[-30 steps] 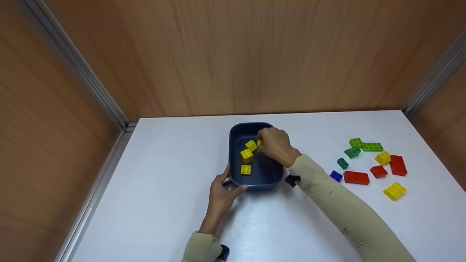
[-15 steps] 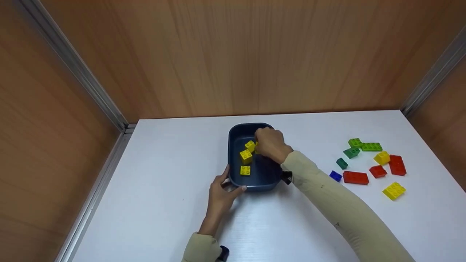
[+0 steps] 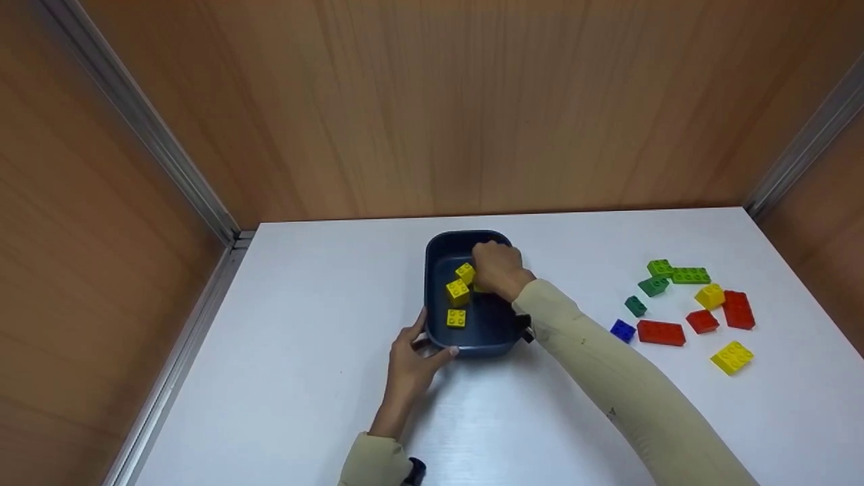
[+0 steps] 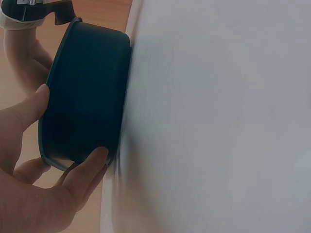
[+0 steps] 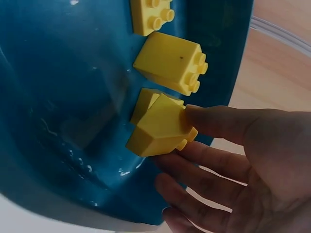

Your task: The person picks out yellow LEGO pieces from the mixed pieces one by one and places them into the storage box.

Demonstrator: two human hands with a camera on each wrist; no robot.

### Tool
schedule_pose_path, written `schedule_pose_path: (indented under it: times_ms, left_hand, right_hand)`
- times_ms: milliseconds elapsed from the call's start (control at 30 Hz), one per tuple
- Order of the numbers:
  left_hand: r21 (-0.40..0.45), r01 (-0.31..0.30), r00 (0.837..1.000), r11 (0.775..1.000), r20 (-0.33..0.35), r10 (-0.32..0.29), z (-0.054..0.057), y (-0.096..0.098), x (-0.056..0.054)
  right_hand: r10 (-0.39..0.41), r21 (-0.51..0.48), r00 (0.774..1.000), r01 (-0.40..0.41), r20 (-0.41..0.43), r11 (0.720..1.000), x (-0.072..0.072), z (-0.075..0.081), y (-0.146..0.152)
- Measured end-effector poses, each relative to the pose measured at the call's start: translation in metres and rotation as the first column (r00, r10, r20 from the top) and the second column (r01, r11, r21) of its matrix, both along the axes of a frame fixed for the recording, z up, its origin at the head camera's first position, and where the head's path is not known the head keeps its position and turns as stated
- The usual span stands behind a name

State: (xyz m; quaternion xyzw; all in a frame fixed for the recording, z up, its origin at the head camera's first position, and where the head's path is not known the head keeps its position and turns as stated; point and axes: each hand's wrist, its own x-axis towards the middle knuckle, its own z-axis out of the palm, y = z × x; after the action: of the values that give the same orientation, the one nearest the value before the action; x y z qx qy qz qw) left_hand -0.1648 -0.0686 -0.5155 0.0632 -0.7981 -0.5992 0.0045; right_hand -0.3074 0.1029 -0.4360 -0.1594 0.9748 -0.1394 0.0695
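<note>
A dark blue rectangular tub (image 3: pixel 482 335) lies on the white tabletop. My left hand (image 3: pixel 410 364) holds it at the near left corner, thumb on the near rim and fingers along the side, as the left wrist view also shows. Inside the tub my right hand (image 3: pixel 498 266) pinches a yellow toy brick (image 5: pixel 163 124) between thumb and fingers; the head view mostly hides this brick. In the right wrist view, part of another yellow brick (image 5: pixel 144 103) shows behind it. A larger yellow brick (image 3: pixel 457 292) and a studded yellow brick (image 3: pixel 456 318) lie along the tub's left half.
Loose bricks lie right of the tub: several green ones (image 3: pixel 690 275), a blue brick (image 3: pixel 622 331), red bricks (image 3: pixel 661 333) and yellow bricks (image 3: pixel 732 358). A wooden panel (image 3: pixel 432 108) stands behind the table, with more panels at both sides.
The right hand has shifted slightly left inside the tub, and the pinched yellow brick has come a little nearer the front. The left hand keeps its hold on the tub.
</note>
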Motion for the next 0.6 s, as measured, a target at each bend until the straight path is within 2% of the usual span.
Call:
schedule_pose_path:
  times_ms: [267,600]
  left_hand:
    - [-0.021,0.013,1.0,1.0,-0.028,-0.013,0.0,-0.0004,0.0009]
    - [-0.031,0.008,1.0,0.999,-0.018,-0.008,-0.0002,-0.0006,0.0015]
  right_hand:
    - [-0.011,0.038,1.0,0.01,0.0,0.999,-0.002,-0.0019,-0.0016]
    - [-0.003,0.043,0.999,0.001,0.043,0.999,-0.0051,-0.0039,-0.0025]
